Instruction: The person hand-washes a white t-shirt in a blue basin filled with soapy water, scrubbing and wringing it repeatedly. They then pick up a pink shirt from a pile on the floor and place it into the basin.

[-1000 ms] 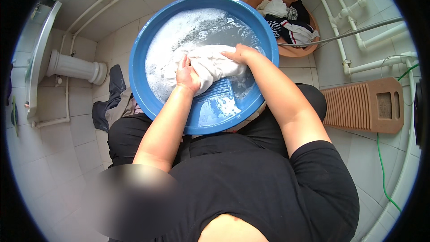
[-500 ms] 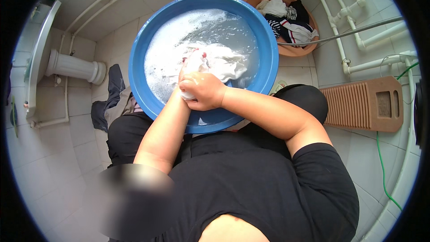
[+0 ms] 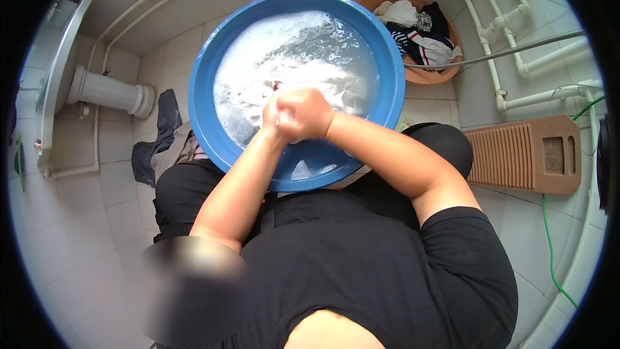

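Around the blue washtub point(image 3: 395, 87), a terracotta basin point(image 3: 426, 78) of clothes sits at 2 o'clock, a grey hose point(image 3: 536, 46) crossing its near side. A brown washboard point(image 3: 504, 155) stands at 4 o'clock, a heap of clothes point(image 3: 169, 126) at 8 o'clock. The white garment point(image 3: 336, 92) lies in suds near the tub's center. The right hand point(image 3: 305, 111), fingers curled, overlaps the left hand point(image 3: 272, 114); 1.0 s ago the 2 hands were apart and the tub's blue ridges showed. Motion blur and overlap hide the left fingers, and I cannot tell whether either hand grips cloth. A dark blur covers the view at 7 o'clock.
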